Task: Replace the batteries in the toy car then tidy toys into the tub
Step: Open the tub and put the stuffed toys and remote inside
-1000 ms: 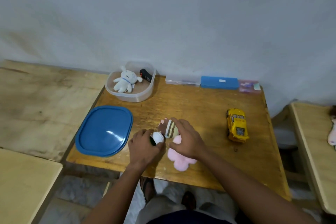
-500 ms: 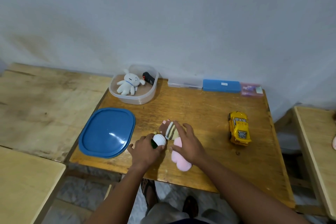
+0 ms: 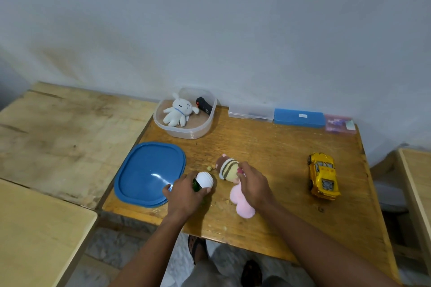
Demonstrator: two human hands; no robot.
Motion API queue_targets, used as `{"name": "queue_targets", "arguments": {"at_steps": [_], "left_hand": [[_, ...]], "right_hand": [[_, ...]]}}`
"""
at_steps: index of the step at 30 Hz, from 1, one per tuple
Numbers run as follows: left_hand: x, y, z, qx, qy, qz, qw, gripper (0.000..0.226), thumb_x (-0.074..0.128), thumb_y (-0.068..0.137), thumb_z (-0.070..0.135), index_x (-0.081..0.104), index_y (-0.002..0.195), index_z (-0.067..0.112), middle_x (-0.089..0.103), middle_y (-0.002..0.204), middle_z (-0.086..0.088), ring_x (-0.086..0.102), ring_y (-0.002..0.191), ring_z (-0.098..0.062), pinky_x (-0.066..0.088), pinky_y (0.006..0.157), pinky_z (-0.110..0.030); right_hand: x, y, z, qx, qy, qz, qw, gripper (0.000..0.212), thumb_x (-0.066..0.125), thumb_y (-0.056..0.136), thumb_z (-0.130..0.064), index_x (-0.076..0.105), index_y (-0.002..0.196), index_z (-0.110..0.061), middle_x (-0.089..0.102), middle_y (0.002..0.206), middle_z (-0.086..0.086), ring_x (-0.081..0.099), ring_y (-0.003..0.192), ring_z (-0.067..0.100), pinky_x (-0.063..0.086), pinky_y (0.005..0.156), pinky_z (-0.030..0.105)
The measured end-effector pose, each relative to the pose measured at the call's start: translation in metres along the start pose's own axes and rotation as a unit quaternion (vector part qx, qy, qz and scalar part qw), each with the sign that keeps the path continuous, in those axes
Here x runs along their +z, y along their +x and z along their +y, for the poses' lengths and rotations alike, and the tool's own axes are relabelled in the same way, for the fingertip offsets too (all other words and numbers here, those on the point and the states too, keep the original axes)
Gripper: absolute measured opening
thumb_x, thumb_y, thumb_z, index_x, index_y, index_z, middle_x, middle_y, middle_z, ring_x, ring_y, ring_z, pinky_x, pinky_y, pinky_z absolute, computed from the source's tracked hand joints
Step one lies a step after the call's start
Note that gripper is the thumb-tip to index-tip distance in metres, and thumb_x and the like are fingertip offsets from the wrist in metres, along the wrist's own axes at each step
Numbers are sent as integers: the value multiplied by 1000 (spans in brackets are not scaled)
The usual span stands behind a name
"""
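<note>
- One wooden table [image 3: 268,147] stands against a pale wall, seen from above by the person working at it.
- Two hands are in view. The left hand [image 3: 186,196] is curled around a small toy with a white ribbed cap and a green body [image 3: 202,180], at the near middle of the table.
- The right hand [image 3: 253,185] is closed over one plush doll [image 3: 229,170]. The doll's striped brown and cream head points away and to the left, and its pink body runs back towards the person, so its long axis lies on a slant.
- One yellow toy car [image 3: 323,176] sits alone near the right edge, well apart from both hands. Its long axis runs away from and towards the person; which end is its front cannot be told.
- One clear plastic tub [image 3: 186,133] stands at the far left corner. It holds one white plush toy [image 3: 178,112] and one black remote with a red tip [image 3: 204,106].
- One blue lid [image 3: 145,170] lies flat between the tub and the left hand.
- Three flat cases line the wall: one clear [image 3: 250,113], one blue [image 3: 299,117] with a small white label too small to read, and one pink [image 3: 339,123].
</note>
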State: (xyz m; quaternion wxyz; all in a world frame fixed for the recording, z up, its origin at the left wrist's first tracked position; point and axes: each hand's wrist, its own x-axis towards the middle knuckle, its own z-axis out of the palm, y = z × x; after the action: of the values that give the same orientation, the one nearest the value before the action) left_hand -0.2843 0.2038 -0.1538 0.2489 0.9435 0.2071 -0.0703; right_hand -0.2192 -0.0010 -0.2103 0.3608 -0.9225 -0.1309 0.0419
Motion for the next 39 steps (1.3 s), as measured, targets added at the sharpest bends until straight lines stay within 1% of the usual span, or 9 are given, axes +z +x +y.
{"name": "queue_targets", "arguments": {"at_steps": [4, 9, 13, 16, 22, 26, 29, 33, 39], "left_hand": [[-14, 16, -1, 30, -24, 30, 999, 52, 72, 84, 53, 59, 130, 35, 63, 122, 8, 54, 119, -16, 21, 107, -49], [-50, 56, 3, 108, -93, 102, 984, 56, 78, 81, 51, 60, 131, 33, 65, 121, 11, 55, 115, -16, 27, 103, -49], [-87, 108, 9, 157, -92, 160, 970, 60, 82, 80, 44, 61, 133, 28, 66, 128, 4, 55, 121, -20, 27, 96, -40], [-113, 152, 8, 169, -67, 155, 971, 63, 83, 79, 42, 61, 135, 23, 66, 129, -3, 59, 120, -26, 39, 96, -44], [-131, 230, -9, 198, -14, 68, 978, 67, 85, 74, 31, 62, 135, 18, 67, 123, -11, 59, 111, -33, 47, 87, -38], [-127, 260, -19, 223, 6, 25, 975, 66, 84, 75, 26, 60, 136, 20, 65, 122, -10, 57, 111, -32, 47, 85, -38], [-124, 276, -26, 238, 38, 4, 970, 62, 81, 76, 23, 61, 135, 20, 65, 121, -9, 58, 110, -32, 49, 83, -38], [-117, 284, -29, 271, 84, -39, 958, 60, 81, 75, 30, 63, 132, 26, 64, 122, -4, 59, 109, -30, 53, 79, -40], [-108, 285, -28, 281, 85, -82, 952, 57, 81, 72, 25, 67, 127, 30, 67, 121, -4, 58, 111, -30, 55, 78, -42]], "right_hand": [[-9, 18, -10, -4, 4, 65, 998, 17, 38, 101, -28, 46, 87, -24, 59, 77, -2, 56, 69, 18, 50, 62, 46], [-24, 57, -40, 25, 35, 179, 983, 5, 51, 100, -22, 55, 97, -22, 63, 89, -5, 61, 77, 12, 57, 63, 31], [-34, 116, -79, 12, 66, 240, 968, 7, 49, 102, -21, 55, 99, -19, 63, 86, -1, 61, 77, 17, 55, 62, 36], [-32, 164, -113, -27, 73, 236, 969, 11, 45, 103, -19, 51, 95, -16, 61, 83, 1, 58, 74, 18, 48, 61, 35], [9, 250, -156, -41, -15, 210, 977, 6, 49, 98, -14, 53, 101, -10, 61, 86, 12, 59, 77, 31, 52, 65, 40], [34, 275, -167, 10, -47, 176, 983, 18, 56, 94, -11, 59, 111, -4, 65, 96, 17, 61, 87, 31, 40, 70, 31], [53, 277, -162, 27, -59, 180, 981, 30, 52, 93, -15, 59, 119, -1, 65, 104, 20, 63, 96, 37, 49, 80, 39], [68, 270, -145, 96, -76, 24, 992, 37, 42, 100, -19, 43, 136, -11, 58, 125, 16, 57, 114, 33, 47, 91, 40], [59, 260, -141, 41, -245, -64, 967, 28, 49, 98, -21, 53, 125, -12, 65, 111, 8, 59, 105, 24, 38, 76, 26]]}}
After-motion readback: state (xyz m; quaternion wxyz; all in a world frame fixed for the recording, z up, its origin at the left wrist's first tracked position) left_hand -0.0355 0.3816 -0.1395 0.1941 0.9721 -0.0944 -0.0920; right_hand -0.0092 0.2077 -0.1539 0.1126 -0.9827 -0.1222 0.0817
